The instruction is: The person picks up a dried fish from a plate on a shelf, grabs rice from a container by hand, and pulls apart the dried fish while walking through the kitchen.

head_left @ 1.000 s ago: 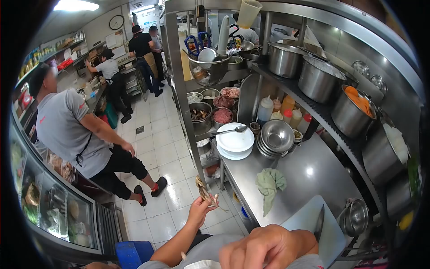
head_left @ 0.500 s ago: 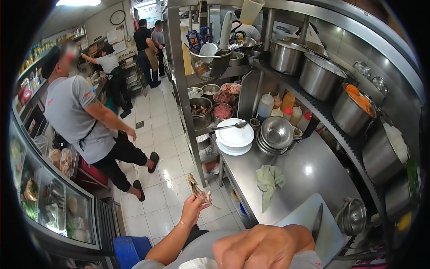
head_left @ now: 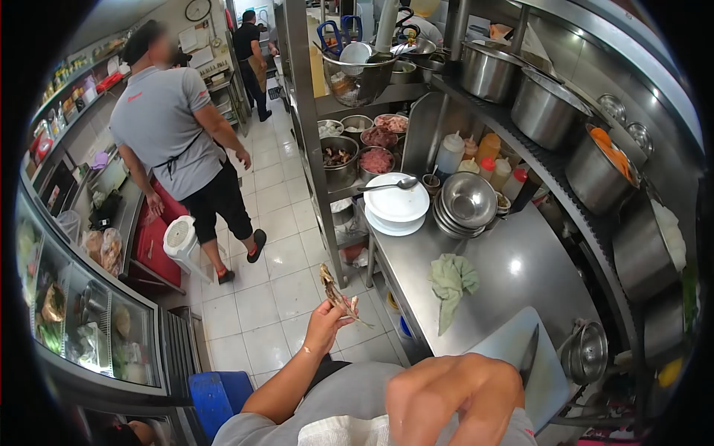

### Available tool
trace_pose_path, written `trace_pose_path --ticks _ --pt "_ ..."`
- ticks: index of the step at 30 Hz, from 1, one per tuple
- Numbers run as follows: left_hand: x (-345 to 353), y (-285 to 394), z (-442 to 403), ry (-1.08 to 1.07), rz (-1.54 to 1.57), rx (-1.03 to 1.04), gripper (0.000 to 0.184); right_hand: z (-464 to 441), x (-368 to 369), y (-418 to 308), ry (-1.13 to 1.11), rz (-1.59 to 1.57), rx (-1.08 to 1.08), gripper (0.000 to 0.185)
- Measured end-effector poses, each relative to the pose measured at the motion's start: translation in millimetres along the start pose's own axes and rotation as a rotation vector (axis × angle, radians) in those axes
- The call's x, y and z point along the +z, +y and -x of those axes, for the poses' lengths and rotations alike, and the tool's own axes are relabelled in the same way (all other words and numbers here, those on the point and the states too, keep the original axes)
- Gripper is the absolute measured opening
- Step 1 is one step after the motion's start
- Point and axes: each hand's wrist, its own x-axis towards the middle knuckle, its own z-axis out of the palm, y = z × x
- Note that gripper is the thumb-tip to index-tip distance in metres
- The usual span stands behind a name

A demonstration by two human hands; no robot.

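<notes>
My left hand (head_left: 326, 325) pinches a small brownish piece of food (head_left: 335, 293), perhaps a dried fish, over the tiled floor. Close to the camera, my right hand (head_left: 431, 394) is bent in front of my chest; its fingertips are hidden and I cannot make out anything in it. Beside it a white cutting board (head_left: 547, 386) carries a knife (head_left: 529, 357). A crumpled green cloth (head_left: 452, 286) lies on the steel counter (head_left: 513, 238), in front of stacked metal bowls (head_left: 467, 204) and white plates (head_left: 396, 199) with a spoon on top.
Large pots (head_left: 550, 108) line the shelf at the right. Tubs of meat (head_left: 375, 160) stand behind the rack post. A person in a grey shirt (head_left: 163, 126) is in the aisle, near a white stool (head_left: 178, 236). A glass-doored fridge (head_left: 82, 327) is at the left.
The person in grey has walked further up the aisle, and the white stool now shows. The view has shifted slightly. My left hand still holds the food piece; my right hand has moved slightly right.
</notes>
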Motion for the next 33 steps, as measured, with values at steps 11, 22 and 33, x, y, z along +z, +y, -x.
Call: trace_pose_path --ticks 11,22,33 --pt "-3 2 2 0.019 0.022 0.023 0.022 -33 -1 -20 -0.126 -0.034 0.369 0.010" --pt "0 15 -8 0.059 -0.066 0.048 0.031 54 -39 6 0.391 0.449 0.424 0.016" --pt "43 30 -48 0.029 -0.154 0.099 0.026 152 -30 93 0.311 1.055 0.870 0.020"
